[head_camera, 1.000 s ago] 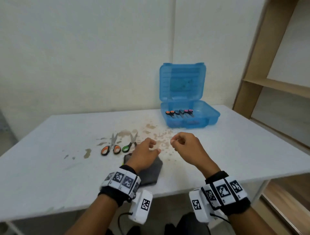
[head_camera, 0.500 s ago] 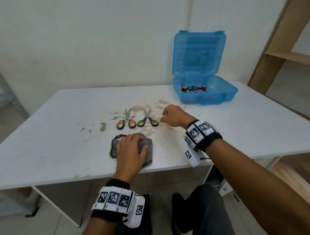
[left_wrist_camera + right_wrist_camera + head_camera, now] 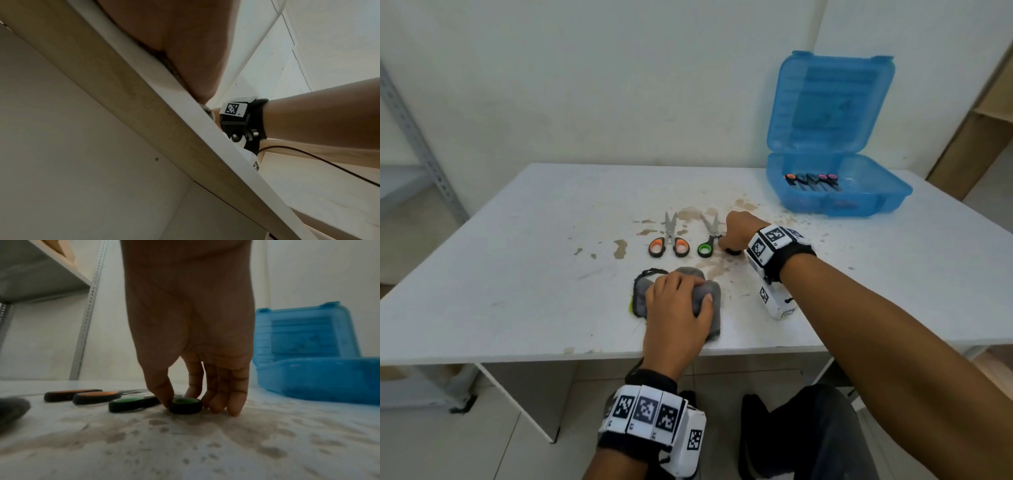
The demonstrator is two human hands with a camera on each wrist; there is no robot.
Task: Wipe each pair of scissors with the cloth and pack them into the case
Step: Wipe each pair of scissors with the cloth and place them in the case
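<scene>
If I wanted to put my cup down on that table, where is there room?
The table's left part, beyond the orange scissors and grey cloth, lies bare. So does the right part, in front of the blue case. The stained middle is crowded: both hands, cloth, green scissors.

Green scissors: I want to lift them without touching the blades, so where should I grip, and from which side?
Take the green scissors by a handle loop, coming from above on the near side. They lie flat on the table, blades pointing away, loops nearest you. The right hand already pinches one loop.
</scene>
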